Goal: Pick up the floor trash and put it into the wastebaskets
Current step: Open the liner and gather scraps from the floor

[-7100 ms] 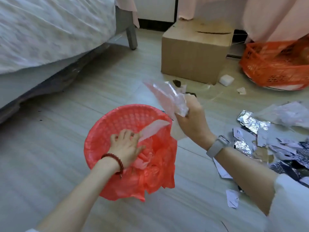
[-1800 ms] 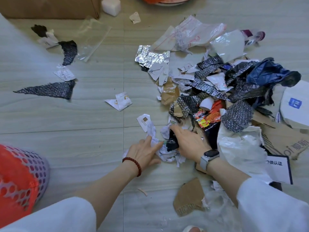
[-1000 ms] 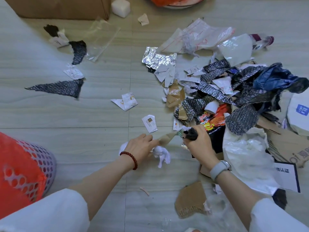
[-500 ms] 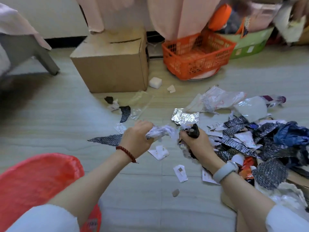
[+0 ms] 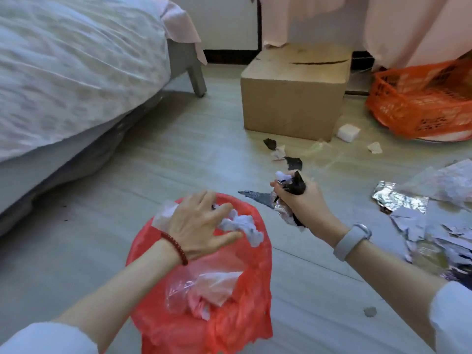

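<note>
Step in hand: dropping a handful into the wastebasket (image 5: 258, 254), lined with a red bag.

Left hand (image 5: 201, 223) is over the basket mouth, fingers spread and only lightly bent around crumpled white paper (image 5: 241, 226); the paper touches the fingertips and sits just inside the rim. We cannot tell whether it is pinched or already let go.

Right hand (image 5: 298, 200) is clenched on a wad of black film and foil (image 5: 293, 192), held beside the basket, outside the rim.

To do this well, we judge: let the white paper fall low into the bag so it does not catch on the liner edge, clear the left hand away, then bring the right fist fully over the opening before unclenching. Light foil scraps may flutter out otherwise.

More floor trash (image 5: 413, 218) lies to the right.
</note>
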Available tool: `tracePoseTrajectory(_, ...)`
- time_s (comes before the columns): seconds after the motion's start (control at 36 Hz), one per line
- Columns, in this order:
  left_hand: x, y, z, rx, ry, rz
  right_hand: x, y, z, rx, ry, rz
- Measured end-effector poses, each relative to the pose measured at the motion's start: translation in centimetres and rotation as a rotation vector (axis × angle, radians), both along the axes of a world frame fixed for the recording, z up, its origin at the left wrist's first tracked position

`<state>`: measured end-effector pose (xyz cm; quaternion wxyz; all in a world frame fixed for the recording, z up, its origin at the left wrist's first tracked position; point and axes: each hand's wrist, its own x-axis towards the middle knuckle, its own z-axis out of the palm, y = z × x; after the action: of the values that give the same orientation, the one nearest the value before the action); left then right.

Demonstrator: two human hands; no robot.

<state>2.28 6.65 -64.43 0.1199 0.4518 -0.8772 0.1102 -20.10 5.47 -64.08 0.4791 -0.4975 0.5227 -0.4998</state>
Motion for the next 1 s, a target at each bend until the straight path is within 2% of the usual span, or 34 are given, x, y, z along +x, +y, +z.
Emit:
tracePoseTrajectory(0.14, 3.4, 2.2, -5.5, 0.13, -0.206, 0.152, 4.2, 0.5, -2.7, -0.159, 0.224, 0.124)
tracePoseTrajectory(0.25, 4.5, 3.0, -8.2, 0.528, -0.365, 0.254, 6.1, 0.8, -3.5, -0.377, 0.423, 0.193)
tracePoseTrajectory(0.31, 4.7, 3.1, -8.7, 0.649, -0.364, 0.251, 6.9, 0.7, -3.4, -0.477, 0.541, 0.237)
tracePoseTrajectory(0.36, 4.9, 3.2, -7.9, 0.554, -0.294, 0.175, 7.8, 0.6, -3.5, -0.557, 0.672, 0.251)
tracePoseTrajectory(0.44, 6.0, 2.9, -6.7, 0.201, -0.052, 0.116, 9.4, 0.6, -3.9, -0.627, 0.854, 0.258)
tracePoseTrajectory(0.5, 6.9, 2.8, -5.5, 0.036, 0.048, 0.19, 10.4, 0.5, -4.4, -0.638, 0.971, 0.272)
tracePoseTrajectory(0.56, 7.7, 2.7, -4.3, -0.044, 0.074, 0.315, 11.6, 0.4, -5.0, -0.631, 1.103, 0.289)
tracePoseTrajectory(0.64, 9.1, 3.0, -4.3, 0.021, 0.022, 0.563, 14.3, 0.6, -6.5, -0.573, 1.297, 0.37)
tracePoseTrajectory(0.72, 10.1, 3.2, -5.3, 0.2, 0.01, 0.746, 16.4, 1.5, -9.0, -0.593, 1.468, 0.614)
tracePoseTrajectory(0.86, 11.1, 3.1, -6.3, 0.446, 0.207, 0.823, 17.2, 1.9, -13.8, -0.479, 1.602, 1.03)
tracePoseTrajectory(0.94, 10.8, 3.1, -6.1, 0.437, 0.237, 0.818, 17.1, 2.0, -16.0, -0.262, 1.61, 1.2)
tracePoseTrajectory(1.0, 10.7, 3.0, -6.0, 0.436, 0.248, 0.821, 17.2, 1.8, -16.8, -0.223, 1.588, 1.22)
